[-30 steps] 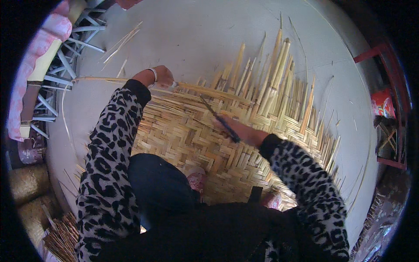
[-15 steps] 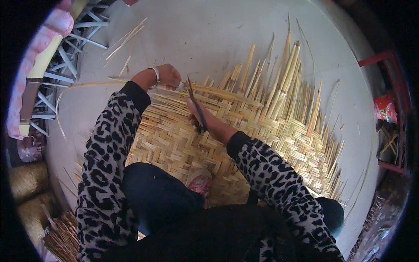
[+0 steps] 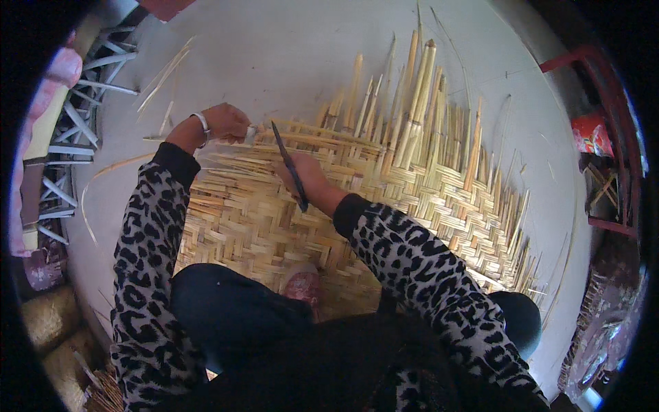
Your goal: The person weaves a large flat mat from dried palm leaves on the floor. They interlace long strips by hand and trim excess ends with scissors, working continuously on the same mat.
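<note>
A mat (image 3: pixel 274 233) of flat, pale yellow reed or bamboo strips, woven in a slanting pattern, lies on the floor before me. Its far and right edges end in loose strips of uneven length. My left hand (image 3: pixel 226 123) is closed at the mat's far left edge, pinching the end of a reed strip (image 3: pixel 329 135) that lies across the weave; something white wraps a fingertip. Over the mat, my right hand (image 3: pixel 307 175) is wrapped round a long, dark, flat knife (image 3: pixel 288 161), its upper end pointing away from me, close to the strip. The right fingertips are partly hidden.
Loose strips (image 3: pixel 165 72) lie on the grey floor at the far left. Metal-legged furniture (image 3: pixel 79 127) lines the left side. At right stands a dark red frame (image 3: pixel 621 137) with a red packet (image 3: pixel 592 134). My shoe (image 3: pixel 302 285) rests on the mat.
The whole view has shifted, so the mat sits further left and higher in the picture. My left hand is slightly nearer to me against the mat. The knife shows more of its flat side.
</note>
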`<state>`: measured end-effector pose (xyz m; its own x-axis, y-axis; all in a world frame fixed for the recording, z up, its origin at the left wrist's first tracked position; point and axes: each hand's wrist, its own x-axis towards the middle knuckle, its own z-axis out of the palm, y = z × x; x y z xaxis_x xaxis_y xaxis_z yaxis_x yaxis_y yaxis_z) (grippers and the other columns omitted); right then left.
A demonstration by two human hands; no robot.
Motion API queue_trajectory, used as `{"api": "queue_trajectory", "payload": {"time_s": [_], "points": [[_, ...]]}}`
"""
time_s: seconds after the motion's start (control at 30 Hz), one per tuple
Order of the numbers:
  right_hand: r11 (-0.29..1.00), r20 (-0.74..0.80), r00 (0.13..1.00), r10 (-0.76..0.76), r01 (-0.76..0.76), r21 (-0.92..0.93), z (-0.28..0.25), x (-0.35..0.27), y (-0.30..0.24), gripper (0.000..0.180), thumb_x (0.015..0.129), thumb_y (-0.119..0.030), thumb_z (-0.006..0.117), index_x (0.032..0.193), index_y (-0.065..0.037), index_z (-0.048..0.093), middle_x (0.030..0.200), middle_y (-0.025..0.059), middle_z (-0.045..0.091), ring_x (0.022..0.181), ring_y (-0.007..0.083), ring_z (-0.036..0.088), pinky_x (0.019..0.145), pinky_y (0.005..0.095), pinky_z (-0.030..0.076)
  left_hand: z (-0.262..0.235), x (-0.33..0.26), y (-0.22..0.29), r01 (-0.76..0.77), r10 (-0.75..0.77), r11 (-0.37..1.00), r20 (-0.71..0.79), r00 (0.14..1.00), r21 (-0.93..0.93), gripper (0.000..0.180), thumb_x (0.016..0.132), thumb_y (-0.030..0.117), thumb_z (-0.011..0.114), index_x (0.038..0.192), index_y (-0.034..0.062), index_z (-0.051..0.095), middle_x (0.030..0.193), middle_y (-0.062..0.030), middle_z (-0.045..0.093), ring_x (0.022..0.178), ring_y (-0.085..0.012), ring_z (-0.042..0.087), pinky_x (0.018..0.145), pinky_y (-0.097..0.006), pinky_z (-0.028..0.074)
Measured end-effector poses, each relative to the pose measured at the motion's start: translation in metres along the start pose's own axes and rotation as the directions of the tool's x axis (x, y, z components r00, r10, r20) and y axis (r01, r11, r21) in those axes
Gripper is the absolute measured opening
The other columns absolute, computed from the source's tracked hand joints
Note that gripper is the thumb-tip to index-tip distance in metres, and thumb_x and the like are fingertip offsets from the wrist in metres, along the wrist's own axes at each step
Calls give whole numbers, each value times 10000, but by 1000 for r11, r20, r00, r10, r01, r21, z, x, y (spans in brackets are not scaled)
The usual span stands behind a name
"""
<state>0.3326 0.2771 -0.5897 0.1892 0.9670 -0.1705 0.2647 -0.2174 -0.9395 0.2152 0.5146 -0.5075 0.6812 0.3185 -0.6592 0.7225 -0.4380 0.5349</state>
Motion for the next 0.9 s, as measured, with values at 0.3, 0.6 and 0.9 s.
{"api": "queue_trajectory", "payload": {"time_s": [0.3, 0.6, 0.9], "points": [[703, 607, 750, 263, 282, -653, -76, -124, 25, 279, 863, -304, 626, 942, -36, 626, 888, 199, 661, 847, 393, 649, 710, 505, 511, 88, 38, 80, -186, 185, 982, 296, 937, -24, 262, 777, 206, 725, 969, 27, 734, 885, -79, 728, 857, -169, 653, 806, -332, 521], [725, -47, 995, -84, 29, -689, -179, -44, 74, 191, 862, -145, 595, 1002, -15, 608, 985, 221, 600, 932, 416, 590, 831, 487, 481, 121, 105, 98, -54, 67, 875, -11, 998, 482, 678, 803, 231, 715, 1421, 170, 443, 1305, -125, 577, 1159, -389, 559, 971, -454, 462], [703, -24, 999, -37, 9, -712, -186, -25, 81, 182, 825, -229, 649, 905, -67, 663, 899, 174, 631, 856, 376, 631, 749, 484, 509, 98, 107, 92, -196, 202, 943, 2, 979, 268, 224, 797, 206, 691, 982, 83, 719, 803, -112, 716, 634, -200, 661, 660, -362, 553]]}}
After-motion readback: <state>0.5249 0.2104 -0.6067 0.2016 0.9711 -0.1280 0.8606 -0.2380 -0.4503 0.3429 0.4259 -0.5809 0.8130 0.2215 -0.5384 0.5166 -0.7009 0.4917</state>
